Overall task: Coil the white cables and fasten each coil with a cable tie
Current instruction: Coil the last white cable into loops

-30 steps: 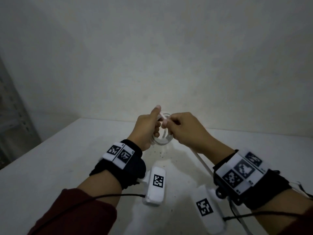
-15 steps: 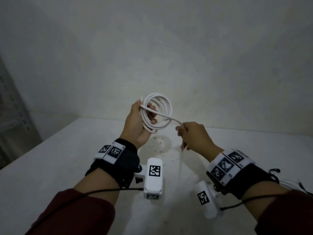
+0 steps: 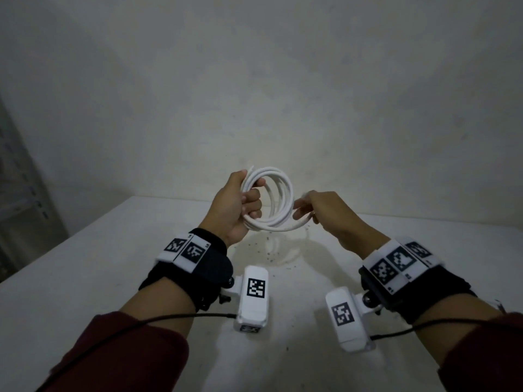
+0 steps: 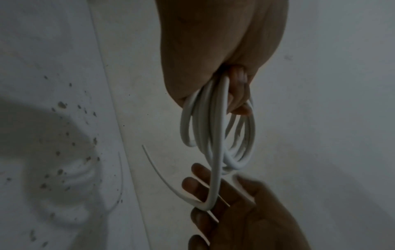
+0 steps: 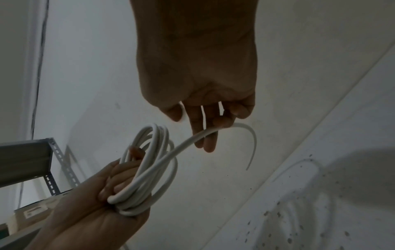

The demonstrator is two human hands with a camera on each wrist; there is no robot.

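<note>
My left hand (image 3: 240, 205) is raised above the table and grips a coil of white cable (image 3: 285, 199) with several loops, its fingers curled through the ring. The left wrist view shows the loops (image 4: 215, 135) hanging from that fist. My right hand (image 3: 325, 213) is just right of the coil and holds the last loose stretch of cable across its fingers. In the right wrist view the thin free tail (image 5: 252, 135) curves past those fingers (image 5: 209, 140), with the coil (image 5: 160, 140) in my left hand (image 5: 85, 211) below. I see no cable tie.
The white table (image 3: 85, 278) below has dark specks under the hands. A plain wall stands close behind it. A grey metal shelf frame (image 5: 25, 160) with a cardboard box (image 5: 32, 211) stands to the left. White wrist cameras (image 3: 253, 298) hang under both forearms.
The hands were together low over the table. My left hand lifted the coil, my right drew the tail out to the right, then came back up beside the coil.
</note>
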